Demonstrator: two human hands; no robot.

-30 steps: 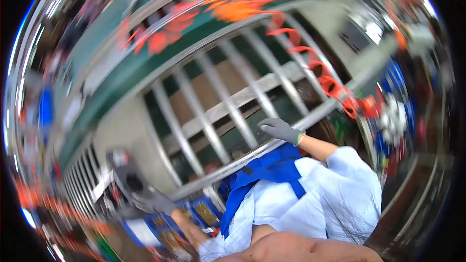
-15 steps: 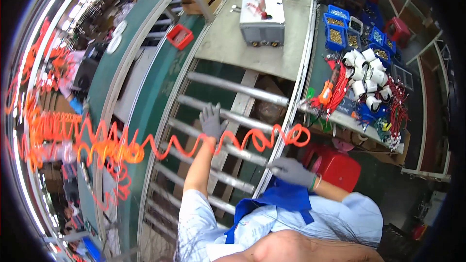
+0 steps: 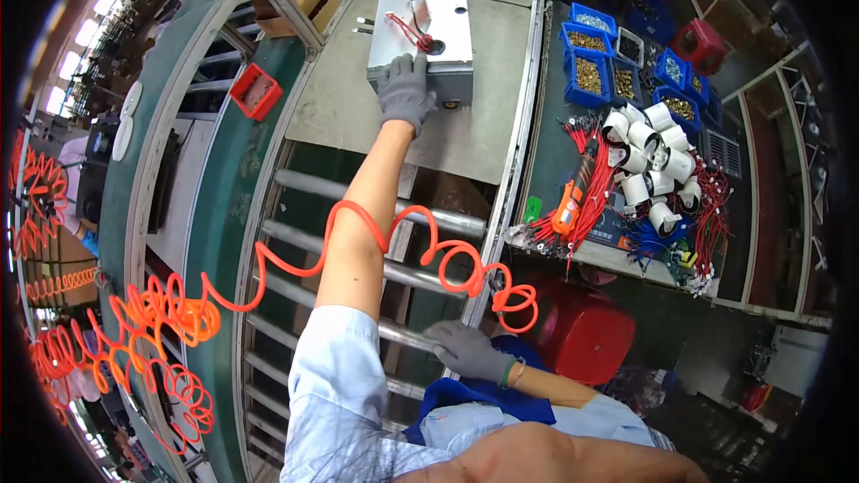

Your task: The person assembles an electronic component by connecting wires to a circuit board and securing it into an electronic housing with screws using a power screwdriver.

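A boxy metal unit (image 3: 452,36) with a pale top panel, round holes and dark grey sides stands on the metal worktop. Red wires (image 3: 407,31) come out through its top panel. My left hand (image 3: 407,94), in a grey glove, reaches far forward; its fingers lie outstretched over the unit's near edge. My right hand (image 3: 472,351), also gloved in grey, is low near my apron, with its fingers loosely extended at the metal rollers (image 3: 407,334) and side rail. Nothing shows in it. A red coiled air hose (image 3: 351,206) hangs across my left forearm.
To the right, a bench holds blue bins (image 3: 588,76) of small metal parts, white cylindrical parts (image 3: 646,136), red wire bundles (image 3: 586,206) and an orange-handled tool (image 3: 567,207). A red stool (image 3: 591,333) stands below. A red tray (image 3: 256,92) lies on the left conveyor.
My left hand has moved forward from above the rollers onto the unit's near edge. My right hand has shifted from the side rail toward the rollers. The view has shifted.
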